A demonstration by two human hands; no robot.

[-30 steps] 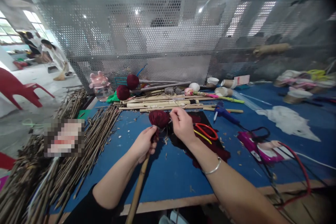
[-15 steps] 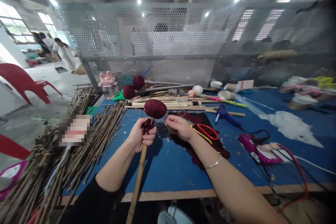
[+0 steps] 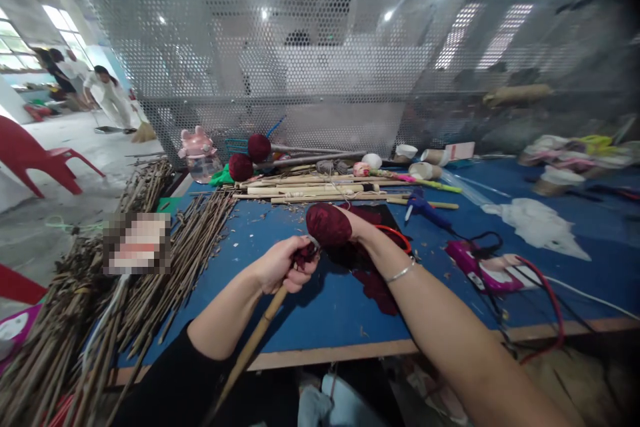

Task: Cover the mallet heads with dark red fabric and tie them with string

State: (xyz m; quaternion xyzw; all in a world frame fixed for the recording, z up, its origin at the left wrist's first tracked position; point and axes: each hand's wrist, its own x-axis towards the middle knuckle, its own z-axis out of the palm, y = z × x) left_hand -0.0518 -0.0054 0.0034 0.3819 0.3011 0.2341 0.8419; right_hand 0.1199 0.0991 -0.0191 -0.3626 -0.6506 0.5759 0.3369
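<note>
A bamboo stick (image 3: pixel 260 330) with a dark red cloth-covered head (image 3: pixel 329 225) leans up and to the right over the blue table. My left hand (image 3: pixel 287 265) is closed round its neck, where dark red cloth is bunched below a pale band. Behind the red head is my right hand (image 3: pixel 353 223); its fingers are hidden, so what they hold cannot be seen. Red-handled scissors (image 3: pixel 397 235) lie on dark cloth (image 3: pixel 377 283) beside my right wrist. Two more dark red balls (image 3: pixel 259 147) on sticks rest at the back.
Thin twigs (image 3: pixel 175 273) are piled at the left. A blue glue gun (image 3: pixel 425 212), a purple device (image 3: pixel 483 267) with cables and a plastic bag (image 3: pixel 545 227) lie right. A perforated metal screen (image 3: pixel 320 73) stands behind. People are at the far left.
The red head has moved right and down, and the stick leans more. My left hand moved right with it. My right hand's fingers have passed out of sight behind the head.
</note>
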